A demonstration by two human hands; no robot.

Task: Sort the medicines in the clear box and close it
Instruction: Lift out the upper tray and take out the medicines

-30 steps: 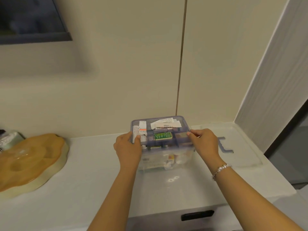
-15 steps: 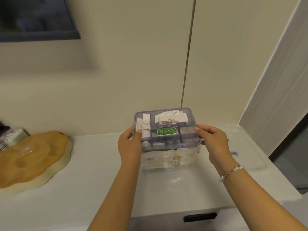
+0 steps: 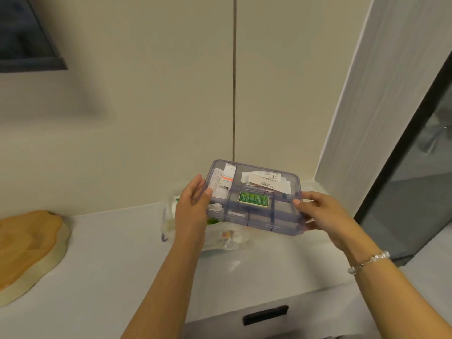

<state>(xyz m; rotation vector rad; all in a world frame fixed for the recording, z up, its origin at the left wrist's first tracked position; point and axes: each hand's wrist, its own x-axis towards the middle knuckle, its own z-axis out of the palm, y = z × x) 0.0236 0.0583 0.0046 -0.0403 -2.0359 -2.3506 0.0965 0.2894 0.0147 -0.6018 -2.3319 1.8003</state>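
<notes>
Both hands grip the translucent purple compartment tray (image 3: 254, 204), the left hand (image 3: 193, 209) and right hand (image 3: 320, 216) at the ends of its long axis. The clear plastic box (image 3: 220, 237) lies just below-left on the white tabletop (image 3: 110, 260).

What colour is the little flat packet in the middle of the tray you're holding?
Green, with a pale edge: the packet shows best in the head view.

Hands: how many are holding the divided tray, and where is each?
2. The left hand grips the divided tray at its left end; the right hand grips its right end. The tray is held above the clear box.
</notes>
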